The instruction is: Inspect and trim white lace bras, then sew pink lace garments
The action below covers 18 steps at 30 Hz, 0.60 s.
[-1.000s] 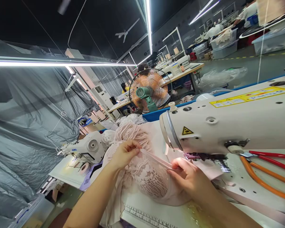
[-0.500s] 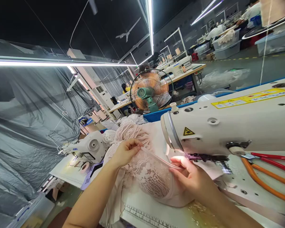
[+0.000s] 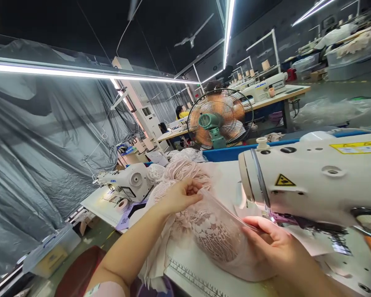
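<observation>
A pale pink lace bra [image 3: 218,235] is spread in front of me, its lace cup facing up. My left hand [image 3: 184,196] pinches the far left end of its upper edge, fingers curled in. At the other end of that edge, my right hand [image 3: 270,239] grips the fabric between thumb and fingers, so the edge runs taut between both hands. Just beyond my right hand is the head of a white sewing machine [image 3: 309,173]; its needle area is partly hidden. More pink lace pieces [image 3: 185,169] lie heaped behind my left hand.
A printed ruler [image 3: 194,278] runs along the table's front edge. A second sewing machine [image 3: 132,181] stands at left. Behind the table are a blue bin edge [image 3: 225,153] and a large fan [image 3: 219,119]. A red stool [image 3: 78,272] and a clear box [image 3: 52,251] sit lower left.
The view has swung left, so everything appears further right. The orange and red handled tool has mostly left the picture. Both hands keep hold of the bra's edge.
</observation>
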Available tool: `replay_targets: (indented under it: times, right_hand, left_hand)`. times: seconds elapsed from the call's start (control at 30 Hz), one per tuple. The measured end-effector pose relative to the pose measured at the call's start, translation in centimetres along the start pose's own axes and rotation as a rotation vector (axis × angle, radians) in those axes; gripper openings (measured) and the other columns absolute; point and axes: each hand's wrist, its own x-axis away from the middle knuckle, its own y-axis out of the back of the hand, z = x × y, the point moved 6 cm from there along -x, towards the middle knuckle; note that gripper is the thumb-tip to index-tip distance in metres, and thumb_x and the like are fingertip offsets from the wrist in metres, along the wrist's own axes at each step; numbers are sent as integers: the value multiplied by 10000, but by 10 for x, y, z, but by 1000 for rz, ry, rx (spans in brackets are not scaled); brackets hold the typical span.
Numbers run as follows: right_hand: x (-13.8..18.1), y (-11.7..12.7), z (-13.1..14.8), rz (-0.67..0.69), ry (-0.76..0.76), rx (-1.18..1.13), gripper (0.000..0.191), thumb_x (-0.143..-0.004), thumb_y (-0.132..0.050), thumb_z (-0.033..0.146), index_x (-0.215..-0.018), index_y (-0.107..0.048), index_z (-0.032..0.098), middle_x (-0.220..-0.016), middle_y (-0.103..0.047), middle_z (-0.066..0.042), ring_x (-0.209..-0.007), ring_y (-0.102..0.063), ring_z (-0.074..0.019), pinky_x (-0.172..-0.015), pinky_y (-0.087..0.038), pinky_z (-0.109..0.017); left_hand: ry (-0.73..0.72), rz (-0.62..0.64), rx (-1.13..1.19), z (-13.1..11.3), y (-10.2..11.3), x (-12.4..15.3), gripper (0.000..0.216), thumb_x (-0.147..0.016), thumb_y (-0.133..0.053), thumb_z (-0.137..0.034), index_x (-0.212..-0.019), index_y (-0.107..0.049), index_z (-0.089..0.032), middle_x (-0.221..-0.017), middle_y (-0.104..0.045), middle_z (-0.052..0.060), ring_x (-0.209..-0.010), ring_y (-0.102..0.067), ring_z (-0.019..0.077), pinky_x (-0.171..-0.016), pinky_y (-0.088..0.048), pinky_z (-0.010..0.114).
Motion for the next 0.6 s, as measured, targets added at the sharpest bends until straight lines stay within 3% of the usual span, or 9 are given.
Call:
replay_targets:
  times: [0.17,0.3,0.43,0.6]
  right_hand:
    - [4,3,4,-62,-20,59,376,-672,-576,566,-824,-662,233,-799,-684,-25,-710,-616,-235,-734,-502,-325]
    - [6,3,4,-47,-59,26,391,-677,-583,578,-857,-652,238,-773,-689,-20,-686,-622,-237,-661,-500,-319]
    - [6,2,3,-20,-61,11,407,-659,-592,585,-851,-647,229,-784,-686,-24,-681,-624,-232,-589,-490,-299]
    - [4,3,3,-14,-37,23,395,-667,-584,577,-835,-634,222,-812,-681,-27,-751,-626,-239,-623,-499,-289]
  left_hand:
    - [14,-71,-126,-2,-6,5,296,-602,-707,-264,-809,-531,-147,-628,-420,-55,-563,-362,72,-538,-296,218]
    - [-4,-133,-212,-3,-12,7,194,-618,-672,-248,-726,-539,-158,-602,-432,-49,-566,-360,89,-543,-286,228]
    - [4,-149,-90,1,-15,6,139,-654,-618,-267,-659,-536,-155,-562,-433,-45,-542,-363,87,-521,-273,226]
    - [70,-177,292,10,-20,4,321,-540,-742,-386,-617,-538,-151,-473,-410,-72,-455,-300,53,-454,-194,214]
